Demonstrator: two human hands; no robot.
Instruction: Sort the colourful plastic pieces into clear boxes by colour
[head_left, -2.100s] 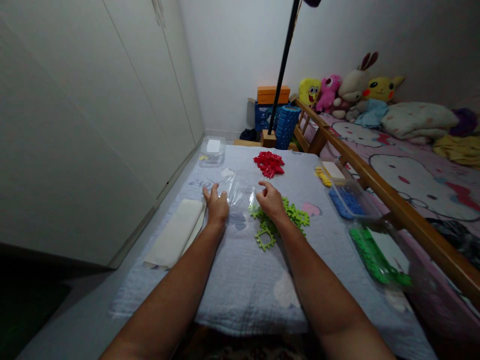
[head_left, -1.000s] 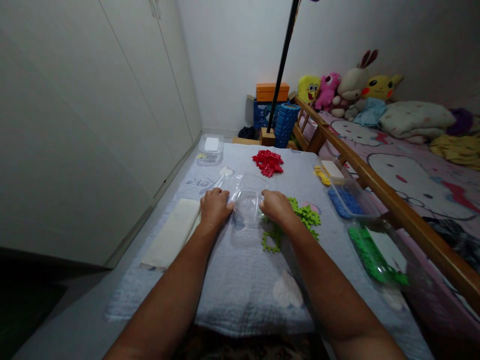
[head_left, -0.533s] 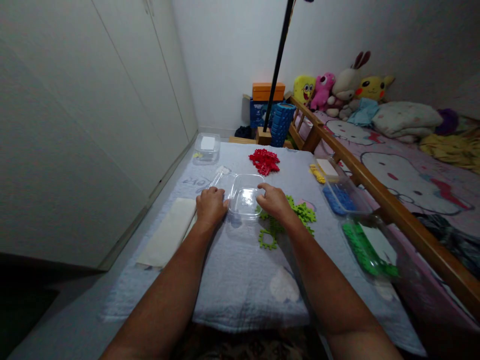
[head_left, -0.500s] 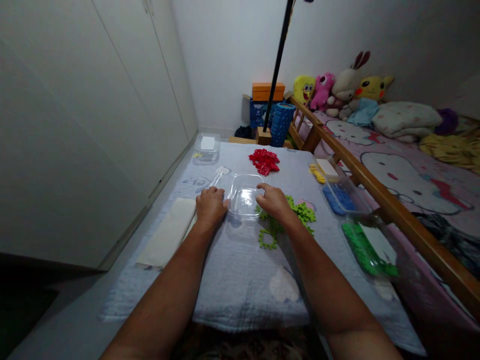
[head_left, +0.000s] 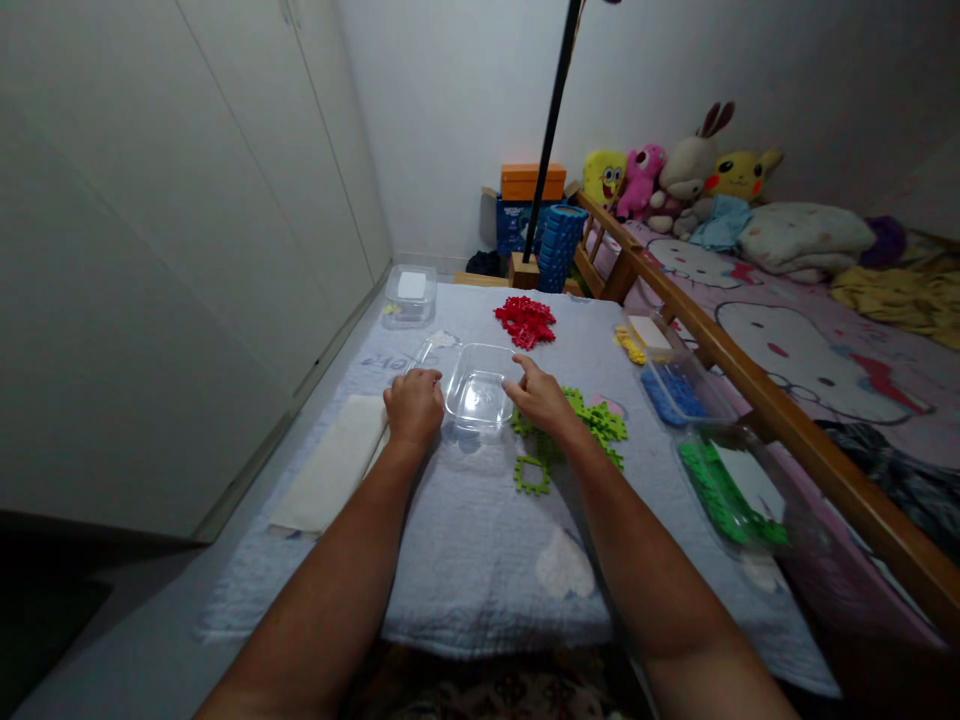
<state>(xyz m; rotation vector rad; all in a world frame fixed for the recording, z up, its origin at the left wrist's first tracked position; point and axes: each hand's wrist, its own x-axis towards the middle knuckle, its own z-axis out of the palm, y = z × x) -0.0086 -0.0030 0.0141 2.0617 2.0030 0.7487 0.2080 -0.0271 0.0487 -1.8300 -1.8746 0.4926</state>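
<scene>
A clear square plastic container (head_left: pixel 478 402) stands tilted a little over the cloth between my hands. My right hand (head_left: pixel 541 400) grips its right wall, with the thumb and index finger at the rim. On the other side, my left hand (head_left: pixel 415 408) has its fingers curled over a clear plastic lid (head_left: pixel 424 350), which is partly hidden behind the knuckles. Green notched plastic pieces (head_left: pixel 600 425) lie in a loose heap under and beside my right forearm. One green square piece (head_left: pixel 532 475) lies apart, nearer to me.
Red pieces (head_left: pixel 526 321) are piled at the back. A clear box (head_left: pixel 409 312) stands back left, a folded cream cloth (head_left: pixel 330 470) front left. Along the right edge are boxes with blue pieces (head_left: pixel 671 395) and green pieces (head_left: pixel 712 490), beside a wooden bed rail (head_left: pixel 720 340).
The clear container has shifted slightly left and tipped a little. My left hand and the lid have moved slightly left; my right hand stays at the container's right side.
</scene>
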